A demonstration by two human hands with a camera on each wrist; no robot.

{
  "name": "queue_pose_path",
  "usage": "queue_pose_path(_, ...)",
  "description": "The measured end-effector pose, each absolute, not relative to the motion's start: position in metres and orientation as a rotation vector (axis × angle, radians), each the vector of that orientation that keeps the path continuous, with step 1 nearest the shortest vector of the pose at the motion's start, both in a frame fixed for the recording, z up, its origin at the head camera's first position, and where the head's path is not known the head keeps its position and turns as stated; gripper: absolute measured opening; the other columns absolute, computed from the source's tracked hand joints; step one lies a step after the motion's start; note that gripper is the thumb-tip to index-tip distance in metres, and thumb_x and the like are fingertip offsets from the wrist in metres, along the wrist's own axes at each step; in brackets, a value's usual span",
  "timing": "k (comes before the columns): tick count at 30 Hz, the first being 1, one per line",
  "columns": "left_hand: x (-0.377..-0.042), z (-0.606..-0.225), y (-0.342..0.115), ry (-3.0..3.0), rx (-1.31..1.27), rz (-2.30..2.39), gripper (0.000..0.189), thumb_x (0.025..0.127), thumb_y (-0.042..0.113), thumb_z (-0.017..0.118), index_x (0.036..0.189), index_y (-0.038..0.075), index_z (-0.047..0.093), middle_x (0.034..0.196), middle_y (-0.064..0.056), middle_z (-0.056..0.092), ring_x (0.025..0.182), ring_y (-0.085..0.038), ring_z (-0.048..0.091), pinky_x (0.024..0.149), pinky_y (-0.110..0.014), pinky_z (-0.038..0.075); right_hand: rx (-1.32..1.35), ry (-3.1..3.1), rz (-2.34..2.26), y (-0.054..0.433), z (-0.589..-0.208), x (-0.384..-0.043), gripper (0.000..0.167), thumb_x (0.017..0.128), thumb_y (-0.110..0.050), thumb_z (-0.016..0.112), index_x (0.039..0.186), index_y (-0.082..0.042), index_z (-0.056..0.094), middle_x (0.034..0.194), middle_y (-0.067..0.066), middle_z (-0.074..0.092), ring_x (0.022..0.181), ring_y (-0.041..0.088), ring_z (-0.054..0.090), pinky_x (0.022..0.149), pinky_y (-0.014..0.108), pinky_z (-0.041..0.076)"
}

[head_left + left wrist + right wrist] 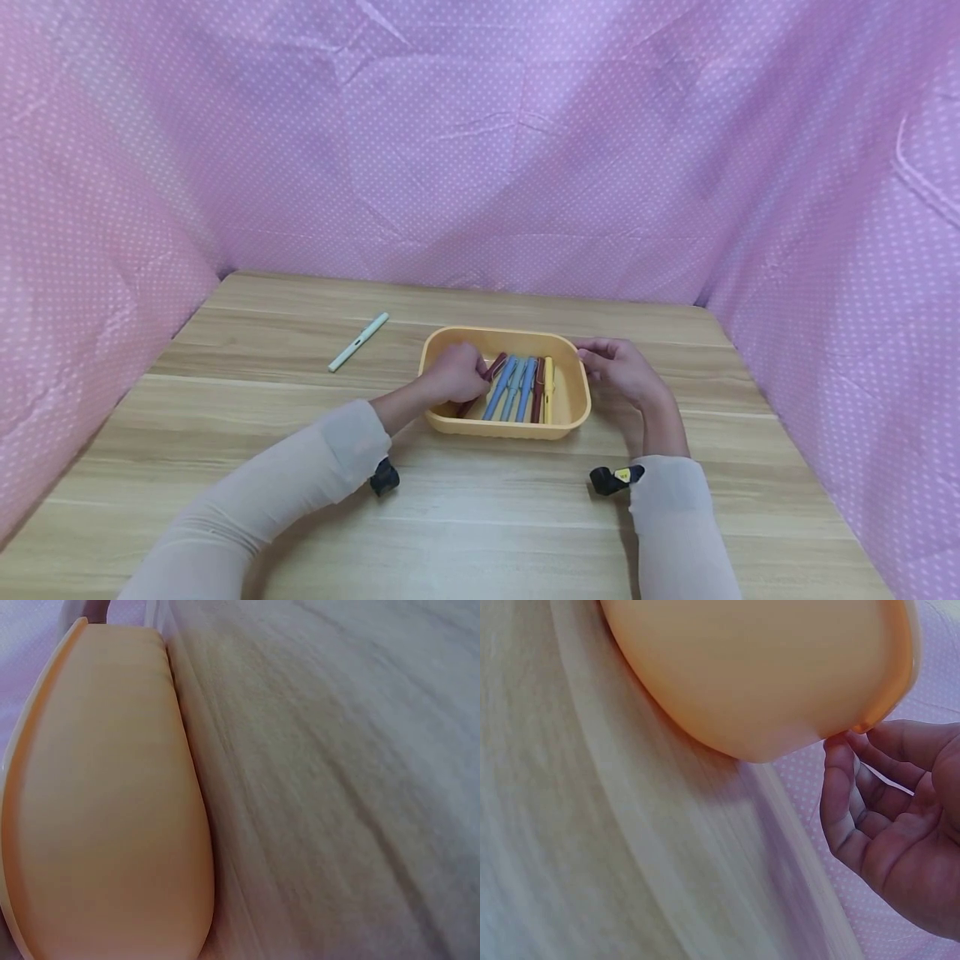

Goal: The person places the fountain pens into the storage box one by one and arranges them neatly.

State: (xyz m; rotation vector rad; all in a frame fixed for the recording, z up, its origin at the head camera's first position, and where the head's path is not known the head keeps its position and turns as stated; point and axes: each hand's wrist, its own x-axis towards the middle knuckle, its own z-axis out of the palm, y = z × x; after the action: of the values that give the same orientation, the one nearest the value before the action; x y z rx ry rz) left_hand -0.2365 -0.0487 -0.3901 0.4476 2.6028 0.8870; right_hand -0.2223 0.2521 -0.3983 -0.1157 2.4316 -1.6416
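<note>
In the head view, a yellow plastic tray [495,429] holds several pens side by side. My left hand [456,372] reaches over its left side, fingers curled at a dark red pen [497,365], which they appear to pinch; part of that pen is hidden. To its right lie a blue pen [499,388], a teal pen [513,388], another blue pen [527,388], a second dark red pen [537,392] and a yellow pen [549,390]. My right hand [900,817] pinches the tray's rim between thumb and fingers at its right end. The left wrist view shows only the tray's outer wall [112,787].
A pale green pen [358,342] lies on the wooden table [480,533] to the left of the tray. Pink dotted cloth [480,167] hangs behind and along both sides of the table. A small black camera [385,477] is strapped at the left wrist.
</note>
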Motion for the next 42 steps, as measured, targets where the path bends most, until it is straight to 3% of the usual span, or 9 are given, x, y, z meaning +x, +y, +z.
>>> queue_pose_path(8, -0.2344, -0.3919, -0.0466, 2.583, 0.421, 0.870, 0.029, 0.086, 0.008, 0.076, 0.060, 0.009, 0.064, 0.051, 0.005, 0.048, 0.047, -0.008, 0.047, 0.041, -0.019, 0.033, -0.099, 2.447, -1.604, 0.2521, -0.3989, -0.2223, 0.039, 0.105, -0.016, 0.058, 0.136, 0.009, 0.058, 0.124, 0.026, 0.067, 0.097, 0.018, 0.067, 0.088, 0.031, 0.057)
queue_pose_path(12, -0.2341, -0.3927, -0.0439, 2.569, 0.394, 0.883, 0.024, 0.085, 0.009, 0.078, 0.065, 0.009, 0.065, 0.055, 0.003, 0.054, 0.046, -0.009, 0.052, 0.040, -0.019, 0.038, -0.093, 2.450, -1.600, 0.2523, -0.3987, -0.2228, 0.039, 0.105, -0.016, 0.058, 0.136, 0.009, 0.058, 0.125, 0.026, 0.066, 0.099, 0.019, 0.067, 0.089, 0.030, 0.056)
queue_pose_path(17, -0.2348, -0.3943, -0.0406, 2.545, 0.346, 0.918, 0.015, 0.084, 0.010, 0.082, 0.083, 0.005, 0.068, 0.073, -0.004, 0.065, 0.050, -0.013, 0.063, 0.044, -0.022, 0.051, -0.097, 2.452, -1.600, 0.2526, -0.3992, -0.2227, 0.040, 0.105, -0.017, 0.058, 0.137, 0.009, 0.058, 0.125, 0.026, 0.066, 0.100, 0.017, 0.067, 0.089, 0.028, 0.056)
queue_pose_path(24, -0.2364, -0.3954, -0.0408, 2.400, 0.261, 1.092, 0.026, 0.086, 0.002, 0.080, 0.108, -0.004, 0.067, 0.088, -0.012, 0.067, 0.055, -0.020, 0.069, 0.050, -0.030, 0.060, -0.087, 2.439, -1.613, 0.2531, -0.3996, -0.2239, 0.039, 0.106, -0.016, 0.057, 0.136, 0.009, 0.058, 0.121, 0.024, 0.068, 0.093, 0.015, 0.066, 0.084, 0.028, 0.056)
queue_pose_path(34, -0.2393, -0.3972, -0.0440, 2.250, 0.168, 1.245, 0.029, 0.086, -0.010, 0.071, 0.114, -0.007, 0.065, 0.091, -0.016, 0.066, 0.062, -0.022, 0.069, 0.053, -0.033, 0.061, -0.073, 2.445, -1.616, 0.2518, -0.3985, -0.2260, 0.037, 0.105, -0.015, 0.058, 0.136, 0.006, 0.061, 0.117, 0.020, 0.069, 0.089, 0.015, 0.064, 0.079, 0.027, 0.056)
queue_pose_path(42, -0.2421, -0.3969, -0.0482, 2.207, 0.169, 1.261, 0.029, 0.087, -0.010, 0.070, 0.116, -0.008, 0.065, 0.090, -0.016, 0.068, 0.065, -0.022, 0.070, 0.054, -0.033, 0.062, -0.072, 2.466, -1.586, 0.2504, -0.3985, -0.2260, 0.036, 0.105, -0.017, 0.059, 0.134, 0.005, 0.062, 0.120, 0.019, 0.070, 0.096, 0.017, 0.067, 0.085, 0.027, 0.057)
